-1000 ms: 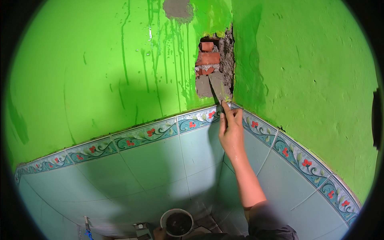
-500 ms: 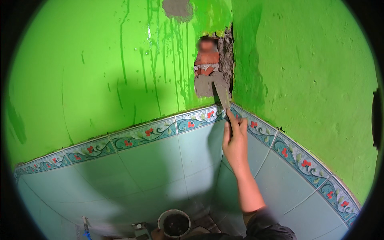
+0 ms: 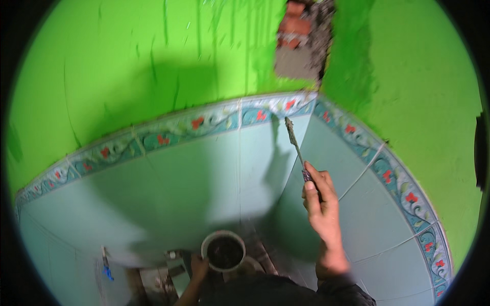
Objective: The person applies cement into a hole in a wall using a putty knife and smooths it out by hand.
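My right hand (image 3: 322, 206) is closed round the dark handle of a small trowel (image 3: 292, 133). Its narrow blade points up, edge-on, with grey mortar stuck to it, in front of the tiled corner. Above it, a hole in the green wall shows red brick (image 3: 296, 25) and a rough broken edge. Smoothed grey mortar (image 3: 294, 64) fills the hole's lower part. Low down, my left hand (image 3: 198, 266) grips the rim of a round pale bucket (image 3: 204, 249), which has dark wet mortar (image 3: 225, 253) in it.
Pale blue tiles (image 3: 168, 194) cover the lower walls, topped by a flowered border (image 3: 197, 122). A tap with a blue handle (image 3: 106, 268) sticks out at lower left. Beside my left arm is a pale ledge (image 3: 153, 280) with small items too blurred to name.
The trowel has come away from the mortar patch and down, my right hand with it. My view has tilted downward, showing more of the bucket and my left hand.
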The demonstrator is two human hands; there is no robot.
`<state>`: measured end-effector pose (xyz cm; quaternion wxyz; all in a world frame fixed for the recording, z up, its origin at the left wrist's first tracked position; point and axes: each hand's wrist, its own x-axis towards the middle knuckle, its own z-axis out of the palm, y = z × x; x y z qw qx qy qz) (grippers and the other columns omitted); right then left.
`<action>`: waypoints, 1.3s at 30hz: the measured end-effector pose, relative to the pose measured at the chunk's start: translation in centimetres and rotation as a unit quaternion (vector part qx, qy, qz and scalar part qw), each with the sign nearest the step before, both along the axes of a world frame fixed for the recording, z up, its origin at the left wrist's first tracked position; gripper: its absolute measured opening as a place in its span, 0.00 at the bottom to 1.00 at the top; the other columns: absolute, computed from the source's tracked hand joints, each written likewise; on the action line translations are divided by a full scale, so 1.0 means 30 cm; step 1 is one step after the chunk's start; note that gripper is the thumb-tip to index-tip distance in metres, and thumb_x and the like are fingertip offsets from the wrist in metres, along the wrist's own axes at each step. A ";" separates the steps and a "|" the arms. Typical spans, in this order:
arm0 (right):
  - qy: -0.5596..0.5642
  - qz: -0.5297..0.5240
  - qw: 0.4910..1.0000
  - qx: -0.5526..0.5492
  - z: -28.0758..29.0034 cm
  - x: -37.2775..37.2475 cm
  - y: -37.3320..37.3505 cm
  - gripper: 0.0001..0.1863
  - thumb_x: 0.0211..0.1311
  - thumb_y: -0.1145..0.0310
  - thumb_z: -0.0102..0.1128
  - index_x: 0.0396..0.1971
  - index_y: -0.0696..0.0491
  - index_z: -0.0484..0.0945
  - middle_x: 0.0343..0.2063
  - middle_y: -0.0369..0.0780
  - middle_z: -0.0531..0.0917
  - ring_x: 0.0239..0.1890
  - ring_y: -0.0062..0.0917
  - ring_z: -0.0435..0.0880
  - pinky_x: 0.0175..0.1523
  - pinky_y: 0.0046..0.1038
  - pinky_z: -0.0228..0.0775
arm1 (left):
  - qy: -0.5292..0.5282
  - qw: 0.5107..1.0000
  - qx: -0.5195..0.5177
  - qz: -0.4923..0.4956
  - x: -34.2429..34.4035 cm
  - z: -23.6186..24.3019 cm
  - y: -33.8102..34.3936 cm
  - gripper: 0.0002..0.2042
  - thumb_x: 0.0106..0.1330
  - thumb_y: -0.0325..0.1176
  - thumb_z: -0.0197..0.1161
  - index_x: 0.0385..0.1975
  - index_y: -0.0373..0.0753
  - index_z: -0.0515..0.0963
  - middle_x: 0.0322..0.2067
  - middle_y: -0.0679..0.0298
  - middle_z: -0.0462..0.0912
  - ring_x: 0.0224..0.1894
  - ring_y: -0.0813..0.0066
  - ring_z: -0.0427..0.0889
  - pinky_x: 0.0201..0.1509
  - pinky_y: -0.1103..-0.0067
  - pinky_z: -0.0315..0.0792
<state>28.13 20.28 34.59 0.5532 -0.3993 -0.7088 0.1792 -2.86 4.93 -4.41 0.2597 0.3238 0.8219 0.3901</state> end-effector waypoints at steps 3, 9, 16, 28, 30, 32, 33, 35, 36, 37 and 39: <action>-0.034 0.077 0.982 -0.168 -0.069 0.028 -0.103 0.17 0.71 0.72 0.52 0.57 0.58 0.75 0.27 0.38 0.71 0.25 0.22 0.71 0.34 0.26 0.68 | -0.012 0.999 -0.004 -0.034 -0.005 0.045 0.021 0.16 0.56 0.35 0.64 0.38 0.31 0.70 0.32 0.49 0.77 0.35 0.53 0.78 0.42 0.65 0.71; -0.224 0.151 0.889 -0.369 -0.344 -0.014 -0.180 0.16 0.69 0.72 0.53 0.53 0.60 0.76 0.34 0.47 0.80 0.32 0.35 0.80 0.42 0.31 0.72 | 0.004 0.997 0.033 -0.073 0.010 0.136 0.063 0.15 0.57 0.36 0.63 0.38 0.33 0.69 0.28 0.49 0.75 0.33 0.52 0.78 0.39 0.65 0.72; -0.384 0.209 0.854 -0.283 -0.614 -0.236 -0.168 0.13 0.67 0.69 0.52 0.46 0.59 0.78 0.44 0.52 0.82 0.44 0.49 0.82 0.51 0.44 0.72 | -0.082 0.997 0.013 0.003 -0.003 0.146 -0.012 0.13 0.57 0.32 0.61 0.38 0.35 0.68 0.31 0.55 0.76 0.32 0.65 0.78 0.39 0.70 0.72; -0.649 0.389 0.628 -0.181 -1.144 -0.830 -0.273 0.12 0.56 0.70 0.56 0.37 0.61 0.79 0.37 0.51 0.83 0.42 0.46 0.85 0.45 0.43 0.78 | -0.141 0.951 0.083 0.260 0.003 -0.002 -0.370 0.15 0.58 0.23 0.57 0.43 0.30 0.63 0.36 0.50 0.77 0.37 0.65 0.79 0.44 0.72 0.73; -0.621 0.421 0.656 -0.081 -1.221 -0.891 -0.326 0.10 0.52 0.72 0.57 0.31 0.62 0.81 0.31 0.51 0.85 0.39 0.46 0.85 0.41 0.43 0.79 | -0.132 0.928 0.142 0.318 0.018 -0.024 -0.427 0.16 0.59 0.21 0.56 0.46 0.29 0.62 0.41 0.47 0.77 0.42 0.67 0.80 0.46 0.74 0.74; -0.628 0.414 0.655 -0.075 -1.368 -0.945 -0.390 0.10 0.52 0.72 0.58 0.32 0.62 0.81 0.32 0.51 0.85 0.39 0.45 0.86 0.42 0.42 0.79 | -0.144 0.911 0.141 0.360 0.025 -0.022 -0.468 0.16 0.59 0.21 0.55 0.46 0.29 0.62 0.40 0.47 0.77 0.41 0.67 0.80 0.46 0.74 0.74; -0.632 0.412 0.652 -0.071 -1.392 -0.971 -0.426 0.10 0.52 0.73 0.58 0.32 0.62 0.81 0.32 0.51 0.85 0.39 0.44 0.86 0.42 0.42 0.80 | -0.157 0.898 0.143 0.387 0.031 -0.023 -0.494 0.15 0.59 0.21 0.55 0.46 0.29 0.62 0.40 0.47 0.78 0.41 0.67 0.81 0.46 0.74 0.74; -0.617 0.433 0.657 0.001 -1.410 -1.026 -0.501 0.09 0.52 0.73 0.59 0.33 0.61 0.81 0.33 0.51 0.85 0.39 0.43 0.86 0.44 0.40 0.80 | -0.134 0.891 0.117 0.418 0.047 -0.078 -0.552 0.15 0.59 0.21 0.55 0.46 0.29 0.62 0.39 0.47 0.79 0.39 0.66 0.81 0.45 0.73 0.74; -0.593 0.453 0.662 0.068 -1.414 -1.049 -0.531 0.09 0.52 0.73 0.59 0.33 0.61 0.81 0.33 0.51 0.85 0.40 0.43 0.86 0.45 0.39 0.80 | -0.114 0.892 0.093 0.428 0.054 -0.101 -0.578 0.15 0.60 0.22 0.55 0.46 0.30 0.62 0.38 0.48 0.79 0.37 0.65 0.82 0.44 0.72 0.75; -0.592 0.467 0.652 0.075 -1.423 -1.069 -0.559 0.09 0.52 0.73 0.59 0.33 0.61 0.81 0.33 0.51 0.85 0.40 0.43 0.86 0.45 0.39 0.80 | -0.113 0.883 0.091 0.446 0.062 -0.124 -0.602 0.15 0.60 0.22 0.55 0.46 0.30 0.62 0.38 0.48 0.79 0.37 0.65 0.82 0.44 0.72 0.75; -0.589 0.455 0.666 -0.045 -1.460 -1.102 -0.605 0.11 0.53 0.73 0.60 0.35 0.62 0.81 0.34 0.54 0.84 0.41 0.45 0.85 0.48 0.38 0.78 | -0.036 0.875 0.111 0.469 0.061 -0.149 -0.638 0.16 0.59 0.25 0.57 0.46 0.31 0.63 0.36 0.48 0.81 0.34 0.63 0.83 0.41 0.70 0.76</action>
